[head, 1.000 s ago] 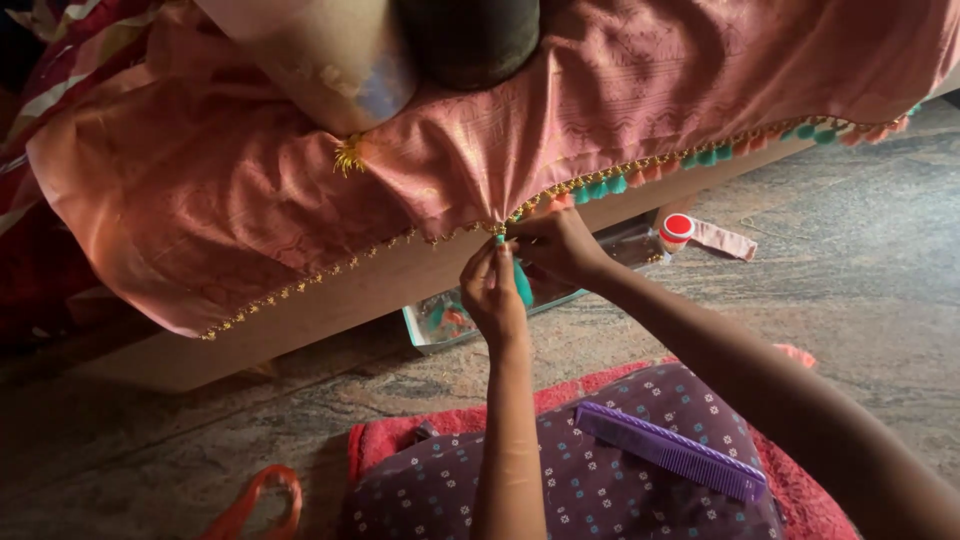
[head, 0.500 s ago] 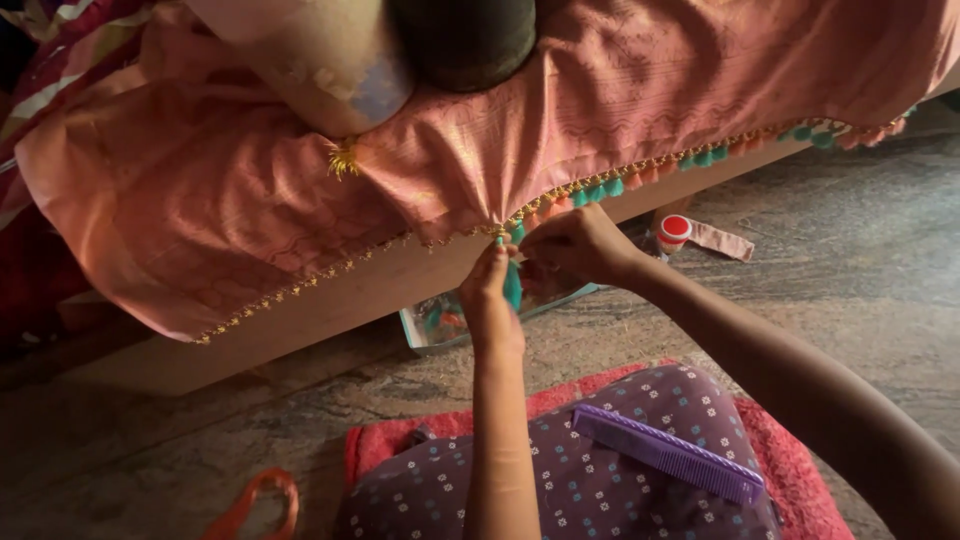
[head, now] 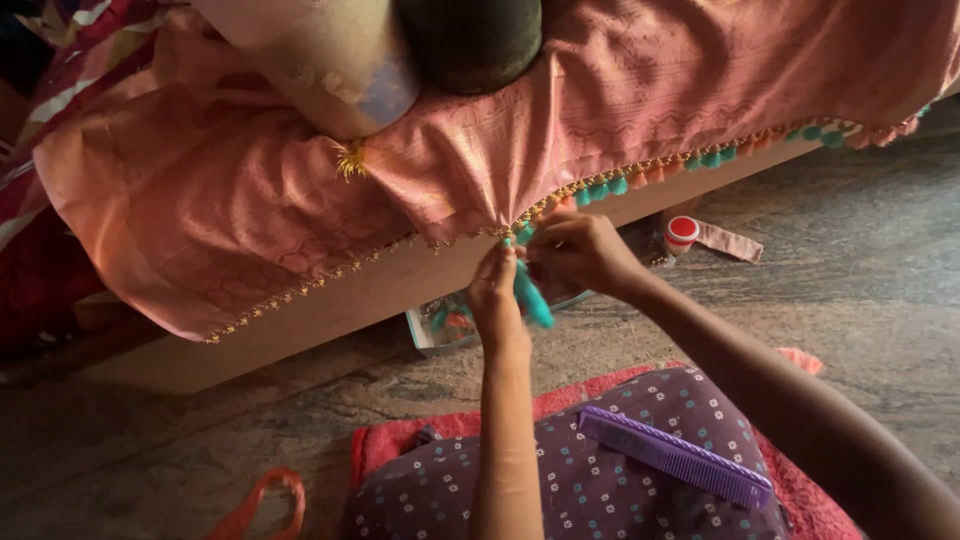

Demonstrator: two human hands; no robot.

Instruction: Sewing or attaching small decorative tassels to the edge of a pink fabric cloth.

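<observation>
The tasselled edge (head: 600, 190) of a pink cloth (head: 250, 210) was pinched by both hands. The left hand (head: 497, 290) was closed on a teal tassel (head: 530, 300); the right hand (head: 578, 252) gripped the edge beside it.

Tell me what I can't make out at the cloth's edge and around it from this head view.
- Fingertips of the left hand and right hand: curled together, hiding any needle or thread.
- Teal tassel: its top is covered by the fingers.
- Two pots on the pink cloth: tops cut off by the upper edge.
- Flat packet under the wooden board: shadowed, partly hidden.
</observation>
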